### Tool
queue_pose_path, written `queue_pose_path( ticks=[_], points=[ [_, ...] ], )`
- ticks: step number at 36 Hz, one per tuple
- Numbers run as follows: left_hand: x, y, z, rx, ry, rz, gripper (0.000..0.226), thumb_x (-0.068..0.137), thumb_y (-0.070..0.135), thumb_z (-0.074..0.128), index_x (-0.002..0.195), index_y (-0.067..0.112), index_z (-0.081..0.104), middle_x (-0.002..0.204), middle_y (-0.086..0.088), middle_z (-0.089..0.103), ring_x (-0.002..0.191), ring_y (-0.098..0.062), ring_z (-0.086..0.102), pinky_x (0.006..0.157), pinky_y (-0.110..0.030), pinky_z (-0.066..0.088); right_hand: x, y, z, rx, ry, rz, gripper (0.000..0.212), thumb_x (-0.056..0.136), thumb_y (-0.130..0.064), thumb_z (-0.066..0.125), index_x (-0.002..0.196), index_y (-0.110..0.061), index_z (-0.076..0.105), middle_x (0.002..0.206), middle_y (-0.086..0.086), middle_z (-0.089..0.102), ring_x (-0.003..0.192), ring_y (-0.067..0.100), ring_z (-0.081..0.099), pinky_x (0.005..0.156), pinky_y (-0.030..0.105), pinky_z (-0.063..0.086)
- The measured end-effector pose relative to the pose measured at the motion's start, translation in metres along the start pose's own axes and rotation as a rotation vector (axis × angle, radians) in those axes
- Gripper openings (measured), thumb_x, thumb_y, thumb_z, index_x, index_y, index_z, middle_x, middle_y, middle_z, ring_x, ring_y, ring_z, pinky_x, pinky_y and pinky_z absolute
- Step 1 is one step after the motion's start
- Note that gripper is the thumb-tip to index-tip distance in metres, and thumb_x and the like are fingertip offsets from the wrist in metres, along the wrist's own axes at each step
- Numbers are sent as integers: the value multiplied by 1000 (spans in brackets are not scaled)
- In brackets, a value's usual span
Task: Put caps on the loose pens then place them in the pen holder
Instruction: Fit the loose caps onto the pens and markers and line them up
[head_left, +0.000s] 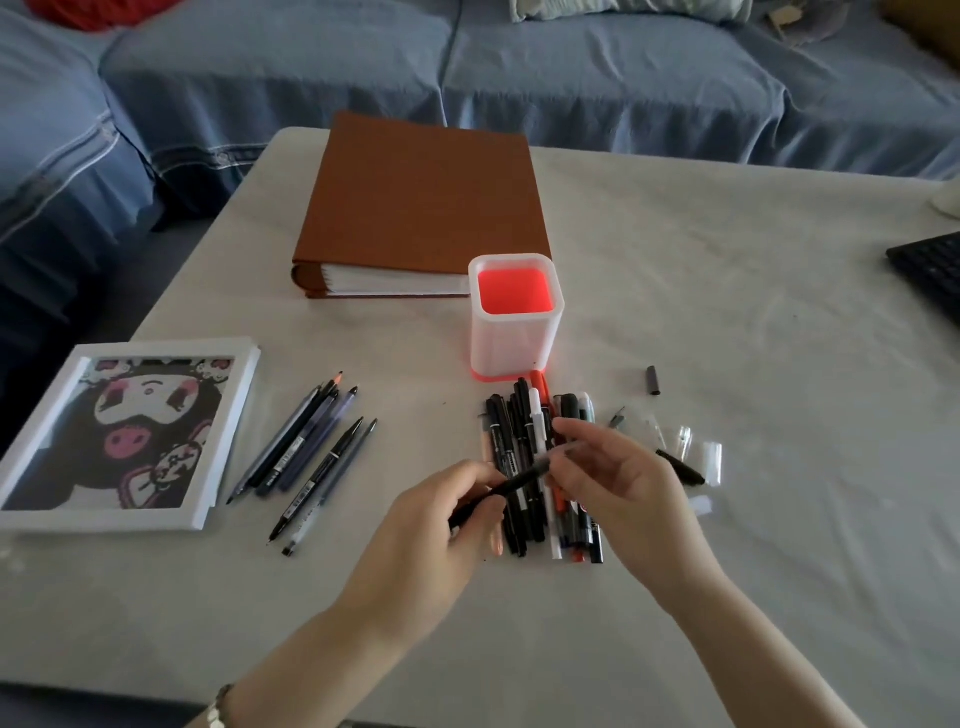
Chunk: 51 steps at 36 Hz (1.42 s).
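My left hand (441, 525) grips the lower end of a black pen (511, 483) that slants up to the right. My right hand (613, 467) pinches the pen's upper end, with what looks like a cap between its fingertips. Both hands hover over a pile of capped pens (535, 447) in front of the white pen holder (517, 332), whose inside glows red and holds no pens. Several uncapped pens (306, 447) lie to the left. Loose caps (696, 452), clear and dark, are scattered to the right, and one dark cap (653, 380) lies apart.
A brown binder (421, 208) lies behind the holder. A white framed picture (124, 436) sits at the left table edge. A black keyboard corner (930, 275) shows at the right. A blue sofa (467, 67) runs behind the table.
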<state>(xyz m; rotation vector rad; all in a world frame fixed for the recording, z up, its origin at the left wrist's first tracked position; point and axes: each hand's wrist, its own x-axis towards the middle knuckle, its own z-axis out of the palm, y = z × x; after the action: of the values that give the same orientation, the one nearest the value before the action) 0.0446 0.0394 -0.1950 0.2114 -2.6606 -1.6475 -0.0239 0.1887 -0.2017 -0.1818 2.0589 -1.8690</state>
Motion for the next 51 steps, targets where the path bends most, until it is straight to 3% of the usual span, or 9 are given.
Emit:
queue_pose_path(
  ticks=[7,12,19,22,29,32,38,45,51],
  points=[
    [5,4,4,-202,1,-135,16,87,6,55,83,16,67,60,6,64,46,1,46,47,-9,34,-4,5,24,119,130,-33,44,80,1,64,114,-27,53,65,-9,66,65,1,62,66,11,48],
    [8,-2,-1,-463,-90,-283,16,87,-1,52,87,6,66,64,-8,65,45,-8,47,42,-17,33,-4,0,18,182,31,-19,45,81,6,60,116,-22,54,67,-2,67,68,5,64,70,16,51],
    [8,-56,-30,524,195,3,13,82,15,58,88,8,67,82,-5,69,71,-25,65,64,-27,50,20,10,-3,-70,175,-6,49,88,0,52,127,-27,40,76,-3,54,66,8,61,71,23,55],
    [12,-77,-44,699,250,-79,16,73,1,64,89,0,66,81,-17,65,73,-39,62,66,-42,51,34,16,-17,-307,239,-25,54,88,-8,54,135,-20,31,82,-5,57,76,21,59,78,36,50],
    [10,-87,-46,853,196,-169,27,55,-14,73,77,-3,63,67,-20,60,60,-41,58,51,-42,51,44,20,-3,-595,181,-88,32,88,-16,56,116,-19,42,72,-9,56,67,10,55,57,11,44],
    [13,-89,-42,855,170,-191,28,51,-20,70,71,-3,62,63,-19,59,55,-40,57,48,-41,50,46,23,8,-696,139,-110,26,87,-17,56,112,-15,49,86,0,57,73,17,52,72,29,48],
    [18,-83,-37,754,96,-241,9,69,-3,64,78,-1,62,71,-21,62,70,-41,59,58,-38,46,39,26,5,-772,144,-145,19,86,-16,58,104,-14,60,101,-2,54,81,16,54,72,21,42],
    [24,-51,-16,485,139,-136,21,83,7,56,103,4,62,102,-12,59,94,-29,58,78,-28,41,41,32,-50,-862,256,-22,14,85,-11,56,95,-12,66,98,3,61,77,17,52,68,24,36],
    [22,-34,-7,418,180,-19,20,86,5,53,105,2,61,92,-2,53,76,-13,49,65,-10,28,55,37,-90,-1006,297,131,24,87,-22,56,106,-10,62,108,8,62,96,27,56,73,27,38]
  ],
)
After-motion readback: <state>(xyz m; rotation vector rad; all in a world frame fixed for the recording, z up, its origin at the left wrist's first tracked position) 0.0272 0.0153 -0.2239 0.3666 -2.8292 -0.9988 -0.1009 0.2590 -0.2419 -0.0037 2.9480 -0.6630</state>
